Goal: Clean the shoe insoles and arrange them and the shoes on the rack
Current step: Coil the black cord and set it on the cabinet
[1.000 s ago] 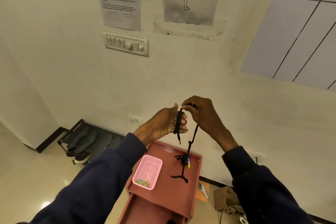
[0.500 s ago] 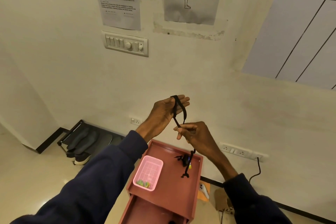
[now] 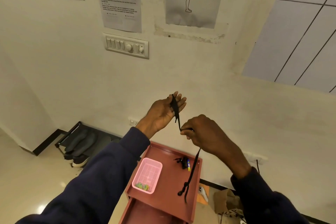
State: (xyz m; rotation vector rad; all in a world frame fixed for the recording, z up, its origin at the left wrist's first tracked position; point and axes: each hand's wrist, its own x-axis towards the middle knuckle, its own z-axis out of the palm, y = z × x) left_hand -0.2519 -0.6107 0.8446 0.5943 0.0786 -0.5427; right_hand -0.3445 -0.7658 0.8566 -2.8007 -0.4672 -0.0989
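Two hands are raised in front of the wall, both busy with one black shoelace [image 3: 192, 169]. Your left hand [image 3: 164, 112] is spread wide, palm facing you, with the lace wound across its fingers [image 3: 179, 101]. Your right hand [image 3: 205, 136] sits lower and just beside it, closed around the same lace, pinching it at the fingertips; the loose end hangs from under that hand and dangles over the red worktop [image 3: 169, 187]. On that worktop sits a pink basket [image 3: 147, 176] with something green in one corner, and near the far edge lies a small dark tangle beside a blue and yellow object [image 3: 188, 164]. Far to your left, against the wall, stands the black rack [image 3: 71, 132], with dark insoles [image 3: 81, 142] lying on its top shelf and a shoe [image 3: 79, 161] with a pale sole below them.
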